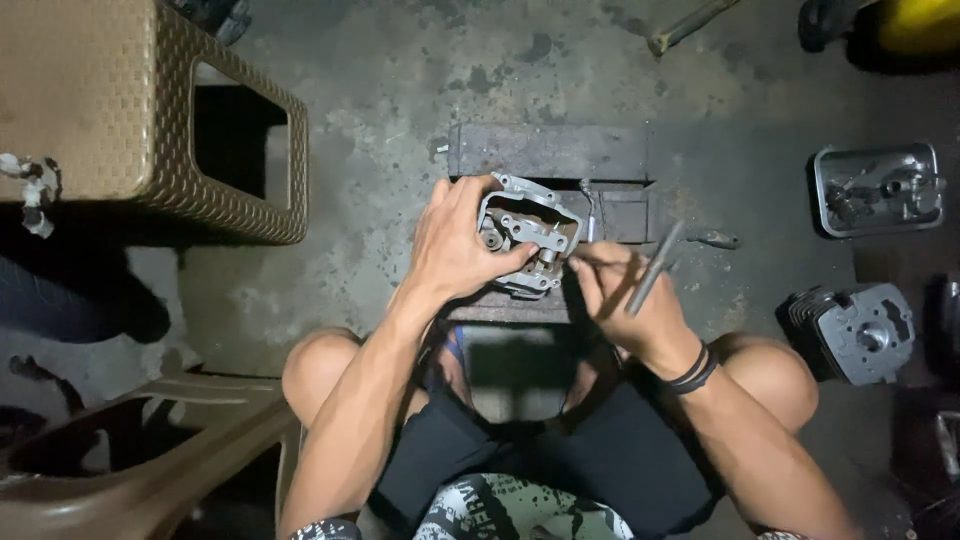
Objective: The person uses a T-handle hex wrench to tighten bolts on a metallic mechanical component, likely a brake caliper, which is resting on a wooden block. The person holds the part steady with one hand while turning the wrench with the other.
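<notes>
Two hands work: left hand clamps the cylinder head, right hand pinches a rod; a loose grip could let the head tip off its block.

The engine part at the centre is dull silver-grey metal with darker recesses, and the rod just at its four o'clock is plain grey steel. The block at twelve o'clock is dark, rust-brown iron. At nine to ten o'clock the stool is tan with a woven basket pattern. The floor is grey concrete blotched with dark stains. At three o'clock a silver tray and a dark grey finned cylinder show. The wristband is black; the shorts are black too, and the shirt at six o'clock is white with black speckles.
</notes>
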